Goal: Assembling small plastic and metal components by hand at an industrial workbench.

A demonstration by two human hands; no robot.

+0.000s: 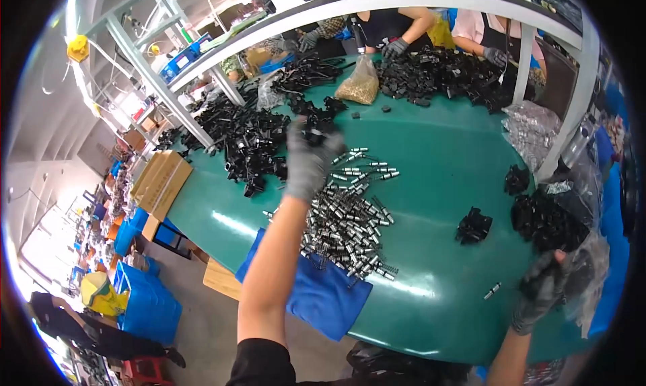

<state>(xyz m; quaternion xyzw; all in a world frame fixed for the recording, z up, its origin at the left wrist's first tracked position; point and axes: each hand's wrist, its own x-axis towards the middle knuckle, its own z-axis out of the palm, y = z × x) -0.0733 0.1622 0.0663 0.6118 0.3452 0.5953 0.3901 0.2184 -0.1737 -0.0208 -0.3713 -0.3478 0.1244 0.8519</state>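
My left hand (311,161), in a grey glove, is over the near edge of a large pile of black plastic parts (245,144). Motion smears its fingers, and a black part shows dimly between them, so I cannot tell whether it is held. Just below lies a heap of silvery metal pins with springs (346,228). At the right edge, my gloved right hand (538,292) is curled beside a smaller heap of black parts (548,221) and a clear plastic bag (585,272). Something dark is in its fingers, too blurred to name. One metal pin (492,290) lies apart nearby.
A blue cloth (330,298) hangs over the green table's (437,164) near edge. A bag of small brass-coloured pieces (360,83) stands at the back. Co-workers' gloved hands (396,48) are by the far black pile. A shelf frame (161,93) spans the table; a cardboard box (161,183) sits left.
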